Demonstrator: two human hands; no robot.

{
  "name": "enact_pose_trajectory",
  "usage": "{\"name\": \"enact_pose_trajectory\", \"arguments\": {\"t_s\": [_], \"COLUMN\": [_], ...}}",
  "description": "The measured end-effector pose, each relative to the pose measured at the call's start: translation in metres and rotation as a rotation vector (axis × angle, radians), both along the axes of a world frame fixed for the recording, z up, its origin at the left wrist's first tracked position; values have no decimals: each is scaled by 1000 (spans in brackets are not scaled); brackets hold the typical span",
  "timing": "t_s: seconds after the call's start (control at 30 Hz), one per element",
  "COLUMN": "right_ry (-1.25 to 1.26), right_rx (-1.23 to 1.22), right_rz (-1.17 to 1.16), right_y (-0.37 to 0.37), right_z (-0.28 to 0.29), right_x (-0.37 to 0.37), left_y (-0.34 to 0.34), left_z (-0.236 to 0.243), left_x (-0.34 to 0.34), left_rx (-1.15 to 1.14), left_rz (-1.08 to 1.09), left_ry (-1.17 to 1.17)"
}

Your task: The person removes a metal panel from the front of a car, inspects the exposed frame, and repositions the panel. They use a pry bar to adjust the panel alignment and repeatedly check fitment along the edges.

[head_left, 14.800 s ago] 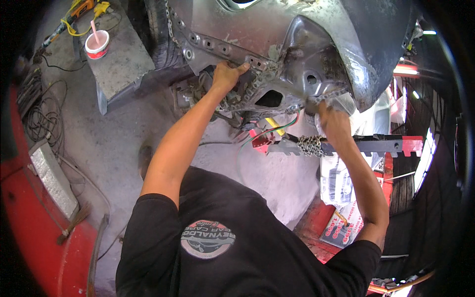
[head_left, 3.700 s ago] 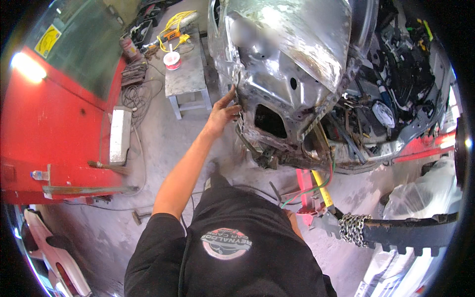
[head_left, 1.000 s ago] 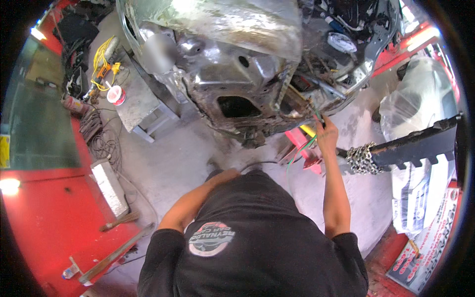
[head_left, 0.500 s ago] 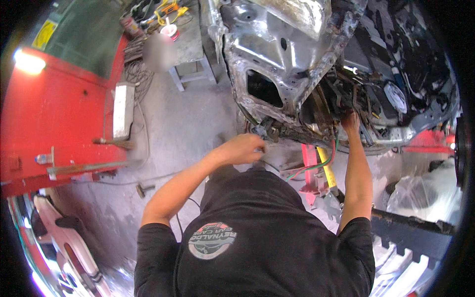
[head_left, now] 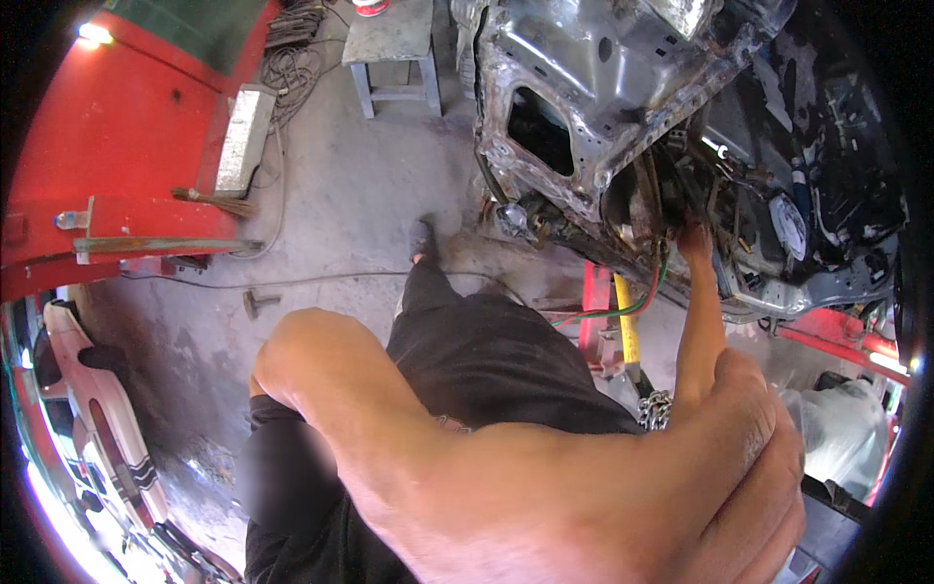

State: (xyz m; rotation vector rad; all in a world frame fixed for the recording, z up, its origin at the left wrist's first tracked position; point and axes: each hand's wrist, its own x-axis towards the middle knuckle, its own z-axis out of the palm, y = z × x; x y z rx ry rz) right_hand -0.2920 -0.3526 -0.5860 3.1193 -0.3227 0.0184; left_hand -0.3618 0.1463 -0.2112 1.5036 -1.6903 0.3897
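My left hand [head_left: 710, 487] is raised very close in the lower foreground, back to the camera, fingers curled together and pointing right; whatever is under them is hidden. My right hand [head_left: 693, 238] reaches into the dark opening of the stripped car body [head_left: 613, 78], beside dark metal parts and green and red hoses [head_left: 632, 302]. Its fingertips are hard to make out. A bare steel panel with a large squarish cutout sits above that opening. A wrench [head_left: 716, 148] and loose parts lie to its right.
A metal stool [head_left: 384, 39] with a tub on it stands upper left. A red door [head_left: 117, 117], coiled cables, a silver block [head_left: 243, 136] and a brush are at the left, a car bumper below. A red and yellow stand [head_left: 628, 321] with chain [head_left: 654, 409] stands under the car.
My left hand has swung from above my lap up close to the camera. My right hand remains in the car opening. The view has shifted, with the stool now higher in the picture.
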Motion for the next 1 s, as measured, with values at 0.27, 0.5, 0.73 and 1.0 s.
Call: {"name": "enact_pose_trajectory", "arguments": {"t_s": [0.27, 0.5, 0.73, 1.0], "right_ry": [-528, -289, -249, -141], "right_rx": [283, 626, 857, 918], "right_rz": [-71, 203, 72, -103], "right_y": [129, 312, 378, 391], "right_z": [119, 127, 84, 59], "right_x": [-27, -7, 96, 163], "left_y": [67, 55, 55, 98], "left_z": [-52, -388, -384, -391], "left_x": [138, 284, 277, 289], "left_rx": [-235, 143, 221, 160], "left_rz": [742, 804, 710, 556], "left_ry": [828, 906, 911, 1023]}}
